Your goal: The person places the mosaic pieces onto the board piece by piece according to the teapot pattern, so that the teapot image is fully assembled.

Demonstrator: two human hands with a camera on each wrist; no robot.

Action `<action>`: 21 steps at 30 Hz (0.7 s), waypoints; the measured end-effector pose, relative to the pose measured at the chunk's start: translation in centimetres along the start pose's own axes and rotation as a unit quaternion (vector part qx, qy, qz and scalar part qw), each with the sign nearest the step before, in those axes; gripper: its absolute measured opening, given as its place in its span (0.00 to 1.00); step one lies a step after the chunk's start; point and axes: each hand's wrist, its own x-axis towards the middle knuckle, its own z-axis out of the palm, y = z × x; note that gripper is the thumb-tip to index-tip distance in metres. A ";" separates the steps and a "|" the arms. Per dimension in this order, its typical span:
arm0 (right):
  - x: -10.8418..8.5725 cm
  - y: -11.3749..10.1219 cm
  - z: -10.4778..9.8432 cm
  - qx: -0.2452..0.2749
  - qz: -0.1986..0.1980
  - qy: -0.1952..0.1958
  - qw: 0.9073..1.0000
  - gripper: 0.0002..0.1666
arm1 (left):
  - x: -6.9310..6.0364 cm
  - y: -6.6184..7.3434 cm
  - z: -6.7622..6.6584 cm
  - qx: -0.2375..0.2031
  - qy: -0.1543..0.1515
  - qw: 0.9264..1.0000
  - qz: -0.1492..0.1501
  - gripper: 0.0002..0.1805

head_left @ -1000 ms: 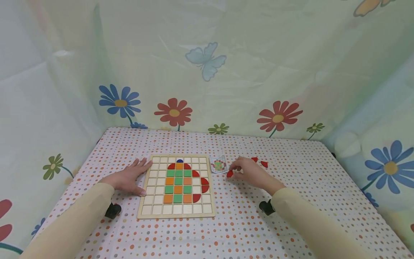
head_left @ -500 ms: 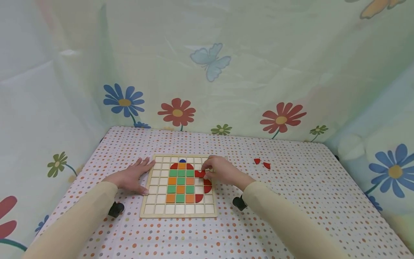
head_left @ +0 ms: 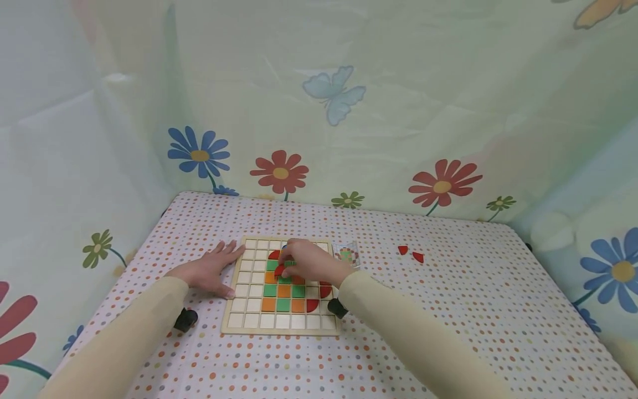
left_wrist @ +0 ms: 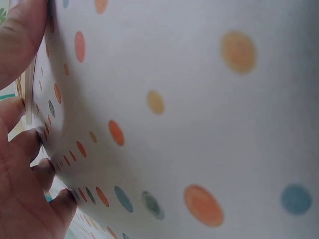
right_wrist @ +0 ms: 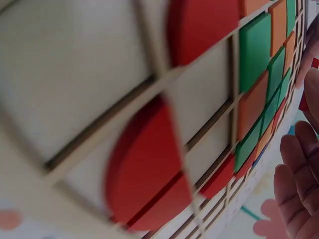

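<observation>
My right hand pinches a red quarter-round tile between thumb and fingers, over the upper middle of the wooden grid board. In the right wrist view only a sliver of that tile shows beside the fingertips. Orange tiles and green tiles fill the central squares, partly covered by the hand. Red rounded tiles lie in squares on the board's right side. My left hand lies with fingers spread along the board's left edge, thumb and fingertips against it.
A small pattern card lies against the board's upper right edge, partly behind the right wrist. Two loose red tiles rest farther right on the dotted tablecloth. A flowered curtain rises behind the table.
My right hand has carried the red tile leftward, from the tablecloth beside the card to above the middle of the board. The left hand keeps its place at the board's edge.
</observation>
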 end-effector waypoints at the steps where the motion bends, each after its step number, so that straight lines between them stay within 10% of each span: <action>1: 0.4 -0.3 0.1 -0.005 -0.004 -0.001 1.000 0.11 | 0.0 0.0 -0.1 0.000 -0.001 1.000 0.001 0.61; 21: 6.1 -4.8 1.6 -0.121 -0.048 -0.055 0.990 0.10 | -0.1 0.0 -0.3 -0.010 -0.006 1.000 0.013 0.60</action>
